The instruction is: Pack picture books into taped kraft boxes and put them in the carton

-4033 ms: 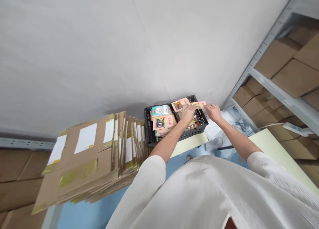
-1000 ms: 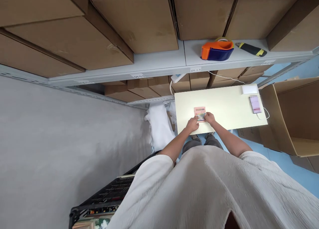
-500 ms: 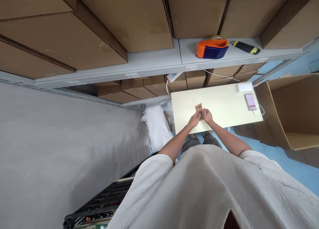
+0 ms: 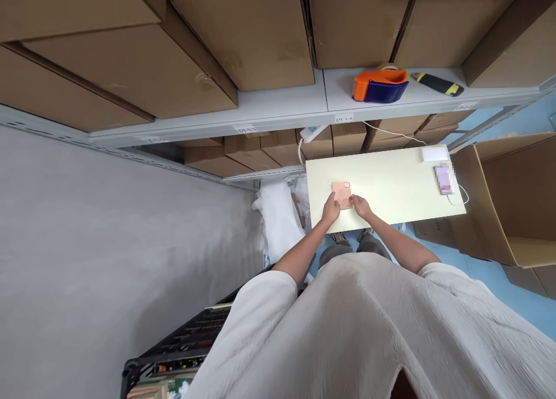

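A small square pink-orange packet [image 4: 341, 195], with a white label at its upper right corner, is held between my two hands over the pale yellow tabletop [image 4: 391, 185]. The fingers of my left hand [image 4: 330, 209] grip its left edge near the lower corner. At its lower right edge, my right hand [image 4: 361, 206] pinches it with thumb and fingertips. Whether the packet rests on the table or is a little above it, I cannot tell.
A white block [image 4: 434, 154] and a blurred purple item [image 4: 443, 179] with a cable lie at the table's right end. Open cardboard box [image 4: 490, 213] stands to the right. An orange-blue tape dispenser [image 4: 380, 86] and utility knife [image 4: 438, 84] lie on the shelf [image 4: 278, 101]. A black crate [image 4: 174, 352] is lower left.
The packet, earlier showing a brown face with dark patches, now shows a flat pink face with a label. My hands have moved apart to its two sides. The whole view has shifted slightly.
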Available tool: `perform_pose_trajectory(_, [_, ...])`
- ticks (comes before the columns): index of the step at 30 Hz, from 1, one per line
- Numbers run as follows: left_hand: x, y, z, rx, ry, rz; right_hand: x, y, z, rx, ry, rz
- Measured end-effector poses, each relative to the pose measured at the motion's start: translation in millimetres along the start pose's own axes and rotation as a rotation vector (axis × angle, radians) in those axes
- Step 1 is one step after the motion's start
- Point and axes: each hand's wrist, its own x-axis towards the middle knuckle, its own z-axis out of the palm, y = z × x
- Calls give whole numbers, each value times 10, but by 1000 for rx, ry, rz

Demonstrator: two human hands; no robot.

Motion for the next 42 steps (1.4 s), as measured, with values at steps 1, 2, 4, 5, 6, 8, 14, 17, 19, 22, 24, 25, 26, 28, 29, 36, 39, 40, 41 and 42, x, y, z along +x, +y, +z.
perform_pose_trajectory(1, [-4, -44, 8, 40, -10, 20, -4, 18, -10, -24, -1, -2])
perform_pose_trajectory(2, [-10, -85, 20, 75, -30, 46, -7, 34, -21, -39, -3, -5])
perform_pose_trajectory(4, [-31, -159, 53, 134, -99, 91, -12, 61, -40, -53, -15, -25])
perform_pose_trajectory(5, [-44, -193, 70, 164, -139, 105, -13, 72, -45, -56, -23, -39])
perform_pose_trajectory(6, [-57, -223, 85, 193, -175, 114, -12, 81, -47, -58, -31, -51])
perform_pose_trajectory(8, [-81, -273, 108, 246, -223, 126, -8, 98, -46, -59, -43, -59])
perform_pose_trajectory(14, [-86, -314, 107, 287, -244, 133, 24, 133, -39, -22, -64, -21])
perform_pose_trajectory(17, [-63, -307, 79, 270, -232, 127, 50, 134, -33, 6, -63, 7])
perform_pose_trajectory(19, [-38, -307, 52, 257, -222, 101, 70, 127, -26, 40, -51, 33])
perform_pose_trajectory(22, [4, -325, 6, 245, -208, 51, 90, 109, -8, 113, -22, 92])
perform_pose_trajectory(24, [21, -347, -17, 233, -202, 51, 83, 100, 16, 136, -21, 127])
perform_pose_trajectory(25, [24, -358, -20, 222, -202, 58, 72, 98, 32, 136, -23, 138])
perform_pose_trajectory(26, [23, -365, -16, 203, -203, 67, 57, 98, 49, 128, -22, 143])
perform_pose_trajectory(28, [17, -352, 17, 140, -209, 77, 23, 95, 73, 93, 7, 140])
perform_pose_trajectory(29, [16, -326, 46, 95, -212, 80, 8, 91, 74, 68, 34, 132])
perform_pose_trajectory(36, [68, 165, 277, -193, -151, 78, -15, -54, -121, -44, 193, -19])
perform_pose_trajectory(39, [35, 285, 250, -235, -75, 40, -39, -106, -125, -32, 98, -120])
perform_pose_trajectory(40, [17, 284, 218, -234, -52, 37, -51, -109, -101, -31, 52, -155])
perform_pose_trajectory(41, [-1, 263, 177, -224, -29, 44, -63, -103, -69, -39, 6, -188])
perform_pose_trajectory(42, [-16, 226, 128, -202, -2, 60, -74, -90, -31, -59, -37, -219])
